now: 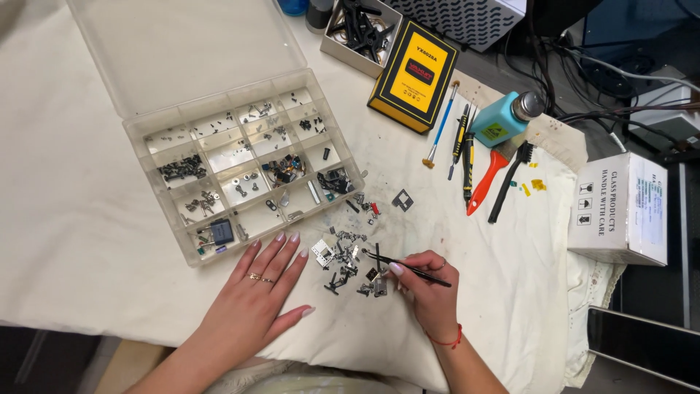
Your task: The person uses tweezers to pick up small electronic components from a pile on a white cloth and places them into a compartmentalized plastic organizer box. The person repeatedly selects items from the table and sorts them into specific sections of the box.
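Right hand (429, 286): pinching black tweezers (408, 267), tips lying among a pile of small metal parts (348, 261) near the middle of the white cloth (87, 219). Left hand (259, 292): lying open and flat, fingers spread, resting just near the clear compartment box (244, 164).

Yellow box (413, 75), teal bottle (500, 125), brushes (503, 171)

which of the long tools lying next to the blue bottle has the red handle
The brush with the flat red handle, lying between the yellow-and-black screwdrivers and the all-black brush.
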